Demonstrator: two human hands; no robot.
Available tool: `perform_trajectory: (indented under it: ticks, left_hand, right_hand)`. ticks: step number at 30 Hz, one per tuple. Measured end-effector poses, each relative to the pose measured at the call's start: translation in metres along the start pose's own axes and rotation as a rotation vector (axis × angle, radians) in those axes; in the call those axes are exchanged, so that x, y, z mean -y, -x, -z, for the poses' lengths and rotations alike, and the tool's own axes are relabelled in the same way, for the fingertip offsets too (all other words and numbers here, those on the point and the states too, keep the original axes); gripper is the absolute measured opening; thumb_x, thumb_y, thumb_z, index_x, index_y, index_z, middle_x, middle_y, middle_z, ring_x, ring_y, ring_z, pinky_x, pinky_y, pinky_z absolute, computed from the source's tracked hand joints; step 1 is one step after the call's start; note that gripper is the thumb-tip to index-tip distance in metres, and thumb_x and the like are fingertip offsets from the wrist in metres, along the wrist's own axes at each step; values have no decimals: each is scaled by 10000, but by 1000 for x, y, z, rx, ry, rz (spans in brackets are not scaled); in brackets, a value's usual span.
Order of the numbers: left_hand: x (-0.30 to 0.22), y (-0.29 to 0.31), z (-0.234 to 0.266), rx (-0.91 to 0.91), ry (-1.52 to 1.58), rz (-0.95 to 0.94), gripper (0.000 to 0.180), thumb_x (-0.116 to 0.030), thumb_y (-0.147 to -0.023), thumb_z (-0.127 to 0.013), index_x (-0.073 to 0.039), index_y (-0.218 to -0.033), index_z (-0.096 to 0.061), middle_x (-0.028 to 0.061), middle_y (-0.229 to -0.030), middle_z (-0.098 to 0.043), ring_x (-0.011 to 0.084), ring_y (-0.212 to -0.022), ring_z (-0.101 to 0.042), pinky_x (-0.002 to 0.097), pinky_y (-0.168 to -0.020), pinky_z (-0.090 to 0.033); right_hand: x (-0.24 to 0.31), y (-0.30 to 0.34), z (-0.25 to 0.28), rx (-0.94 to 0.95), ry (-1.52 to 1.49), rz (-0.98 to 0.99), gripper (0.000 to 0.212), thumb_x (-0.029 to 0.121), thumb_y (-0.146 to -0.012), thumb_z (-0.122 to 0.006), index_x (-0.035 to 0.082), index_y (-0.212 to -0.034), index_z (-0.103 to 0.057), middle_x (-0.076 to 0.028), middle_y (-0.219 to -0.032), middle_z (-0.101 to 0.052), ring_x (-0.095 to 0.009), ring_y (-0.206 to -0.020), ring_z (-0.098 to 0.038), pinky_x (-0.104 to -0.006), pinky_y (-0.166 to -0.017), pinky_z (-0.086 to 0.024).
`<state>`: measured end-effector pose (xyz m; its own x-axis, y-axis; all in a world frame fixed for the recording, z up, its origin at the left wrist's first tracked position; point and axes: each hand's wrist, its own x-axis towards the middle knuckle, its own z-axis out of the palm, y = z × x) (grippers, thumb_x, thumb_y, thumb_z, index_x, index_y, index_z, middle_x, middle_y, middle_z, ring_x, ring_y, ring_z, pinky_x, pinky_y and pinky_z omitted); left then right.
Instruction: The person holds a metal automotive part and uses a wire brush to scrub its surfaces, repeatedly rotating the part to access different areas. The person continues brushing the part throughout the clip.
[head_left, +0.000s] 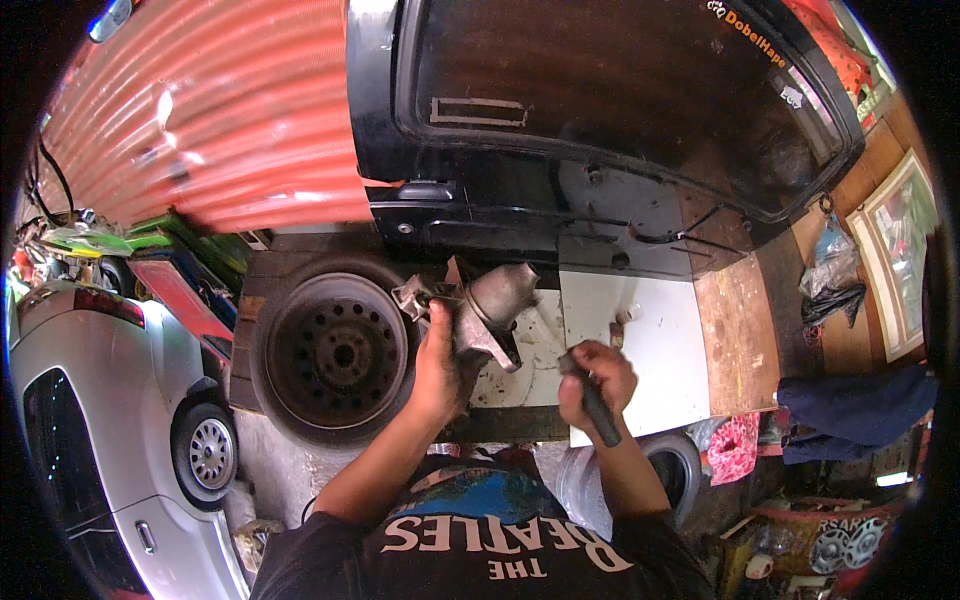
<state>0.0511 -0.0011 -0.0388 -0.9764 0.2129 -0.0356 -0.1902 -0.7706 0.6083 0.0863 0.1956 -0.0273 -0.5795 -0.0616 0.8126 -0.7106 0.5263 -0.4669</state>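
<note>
My left hand (440, 370) is closed around a grey cast-metal housing (500, 300), holding it up above the bench. One end of the housing narrows to a rounded nose pointing up and right; a flange with lugs spreads around its base. To the right, my right hand (600, 380) grips a short dark bar-shaped piece (598, 410), apart from the housing. Its exact kind I cannot make out. Beyond my right hand, a small brownish object (620, 328) lies on the white board (660, 350), too blurred to name.
A wheel with a tyre (335, 350) lies flat on the bench at left. Behind the bench stands a black vehicle tailgate (480, 200) beside red corrugated sheeting (230, 110). A silver car (130, 400) is on the left. Dark blue cloth (850, 410) hangs at right.
</note>
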Motion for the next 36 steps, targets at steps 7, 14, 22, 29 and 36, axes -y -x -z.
perform_trajectory:
  ticks: [7, 14, 22, 29, 36]
  left_hand:
    - [-9, 5, -6, -47, 44, 27, 748, -626, -975, -408, -60, -1462, -372, 108, -1399, -507, 262, -1292, -483, 438, -1095, -351]
    - [-9, 10, -8, -105, 73, 137, 750, -648, -965, -391, -48, -1412, -445, 131, -1353, -547, 281, -1272, -499, 443, -1089, -361]
    - [-10, 8, -7, -98, 4, 145, 845, -720, -936, -330, -40, -1424, -445, 161, -1400, -511, 322, -1291, -487, 476, -1090, -373]
    - [-17, 9, -16, -115, 100, 234, 828, -740, -925, -322, -83, -1405, -476, 138, -1325, -564, 280, -1220, -535, 481, -1034, -411]
    - [-22, 7, -20, -192, 143, 337, 765, -752, -916, -328, -154, -1345, -535, 79, -1212, -623, 217, -1016, -593, 371, -775, -473]
  right_hand:
    - [15, -21, 2, 139, 59, 20, 324, 351, -823, -662, 28, -815, -659, -168, -797, -667, -343, -632, -653, -433, -565, -536]
    - [14, -19, 2, -75, 65, 59, 219, 177, -757, -759, 33, -853, -624, -139, -739, -638, -304, -673, -658, -403, -579, -531]
    - [19, -20, 6, 77, 77, 170, 247, 169, -777, -746, 50, -943, -607, -120, -784, -660, -284, -695, -665, -392, -633, -531]
    - [20, -21, 8, 202, 21, 241, 225, 175, -777, -750, 48, -898, -609, -130, -758, -651, -301, -604, -635, -398, -530, -511]
    - [27, -17, 2, 203, 14, 263, 220, 283, -832, -682, 68, -829, -635, -116, -734, -654, -314, -617, -642, -429, -519, -504]
